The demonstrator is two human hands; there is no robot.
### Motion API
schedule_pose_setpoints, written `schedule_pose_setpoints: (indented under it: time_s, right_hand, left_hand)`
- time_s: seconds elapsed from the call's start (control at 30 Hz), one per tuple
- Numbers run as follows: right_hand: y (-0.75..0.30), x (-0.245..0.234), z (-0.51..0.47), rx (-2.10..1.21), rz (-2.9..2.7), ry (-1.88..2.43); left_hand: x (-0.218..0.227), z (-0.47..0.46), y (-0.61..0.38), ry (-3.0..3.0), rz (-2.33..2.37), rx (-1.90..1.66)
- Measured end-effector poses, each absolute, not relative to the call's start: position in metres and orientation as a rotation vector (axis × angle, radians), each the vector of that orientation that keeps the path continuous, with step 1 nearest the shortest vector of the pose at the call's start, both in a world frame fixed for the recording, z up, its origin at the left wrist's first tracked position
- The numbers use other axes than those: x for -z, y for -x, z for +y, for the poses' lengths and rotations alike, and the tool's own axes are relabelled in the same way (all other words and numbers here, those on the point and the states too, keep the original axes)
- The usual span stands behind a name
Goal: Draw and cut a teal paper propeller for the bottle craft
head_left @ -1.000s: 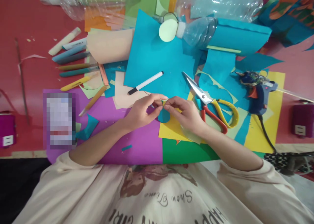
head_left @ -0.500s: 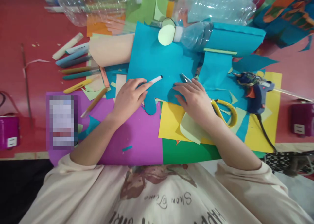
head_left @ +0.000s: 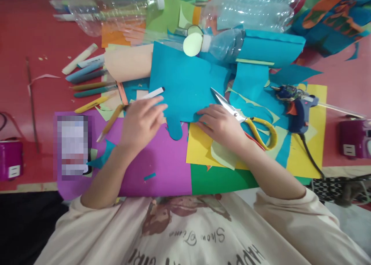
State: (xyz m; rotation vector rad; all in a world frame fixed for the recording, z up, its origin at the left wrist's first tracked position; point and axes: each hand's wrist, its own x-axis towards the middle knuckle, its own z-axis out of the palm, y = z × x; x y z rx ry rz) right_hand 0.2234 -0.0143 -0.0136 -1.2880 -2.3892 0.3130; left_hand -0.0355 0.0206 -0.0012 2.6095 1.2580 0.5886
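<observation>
My left hand (head_left: 141,122) is curled over a white marker (head_left: 154,93), whose dark tip points right onto a large blue paper sheet (head_left: 185,83). A small rounded blue cut-out (head_left: 175,130) lies just right of that hand, at the sheet's lower edge. My right hand (head_left: 222,126) rests flat on the sheet's lower edge with its fingers stretched out, holding nothing. Scissors (head_left: 249,122) with yellow and red handles lie against that hand's far side.
A blue glue gun (head_left: 298,104) lies to the right with its cord trailing toward me. Clear plastic bottles (head_left: 249,13) and paper scraps fill the back. Pens and glue sticks (head_left: 87,77) lie at the left. Purple (head_left: 162,168), yellow and green sheets lie beneath. A phone (head_left: 72,147) rests at the left.
Both hands let go of the small blue cut-out and moved up to the blue sheet. My left hand took the marker and drew it leftward.
</observation>
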Motion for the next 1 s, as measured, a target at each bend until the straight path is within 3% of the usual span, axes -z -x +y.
schedule_pose_setpoints:
  time_s: [0.2, 0.43, 0.57, 0.73, 0.87, 1.0]
  right_hand:
    - [-0.215, 0.011, -0.019, -0.338, -2.529, 1.137]
    - [-0.207, 0.001, -0.043, -0.371, -2.563, 0.994]
    - [-0.209, -0.011, -0.065, -0.596, -2.468, 0.931]
    - [-0.234, -0.02, -0.078, -1.059, -1.772, 1.198]
    - [-0.26, -0.013, -0.078, -1.114, -0.939, 1.482]
    - [-0.275, -0.006, -0.088, -1.193, -0.602, 1.471]
  left_hand:
    - [0.013, -0.015, 0.032, -2.74, 1.093, -0.126]
    - [0.014, -0.016, 0.068, -2.648, 1.329, -0.092]
    - [0.014, -0.005, 0.079, -2.545, 1.436, -0.175]
    - [0.016, 0.008, 0.091, -2.501, 1.422, -0.232]
    - [0.016, 0.011, 0.094, -2.478, 1.438, -0.283]
    - [0.015, 0.009, 0.091, -2.512, 1.368, -0.531]
